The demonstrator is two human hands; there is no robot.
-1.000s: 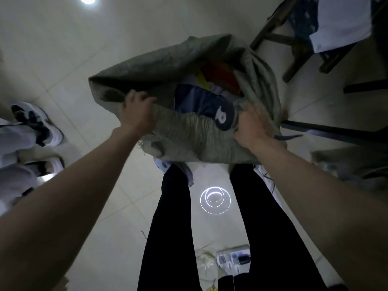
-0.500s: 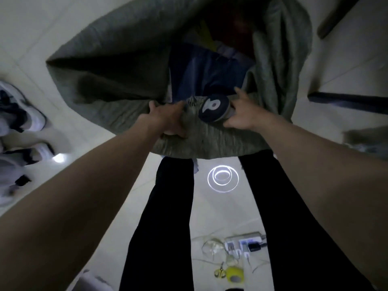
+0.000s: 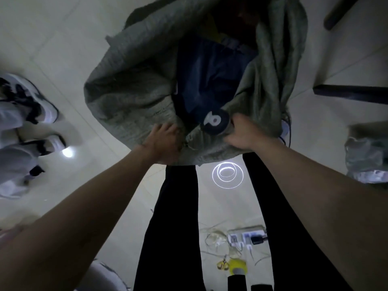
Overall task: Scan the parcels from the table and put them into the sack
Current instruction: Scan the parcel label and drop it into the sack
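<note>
Pale tiled floor (image 3: pixel 88 34) below. Sack (image 3: pixel 130 97) rim gripped by left hand (image 3: pixel 165 139) and right hand (image 3: pixel 241 133), fingers curled. Blue parcel (image 3: pixel 210 80) seen inside. Mouth best held wide, parcel shaken deeper.

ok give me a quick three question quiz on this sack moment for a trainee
1. True or false: both hands grip the near rim of the grey sack.
2. Which thing lies at the sack's mouth beside the right hand? A) dark blue parcel with a white logo B) cardboard box C) red envelope
3. What lies on the floor next to the yellow tape roll, near the feet?

Key
1. True: the left hand and the right hand each bunch the rim cloth.
2. A, the dark blue parcel.
3. Yellow-handled scissors.
</note>
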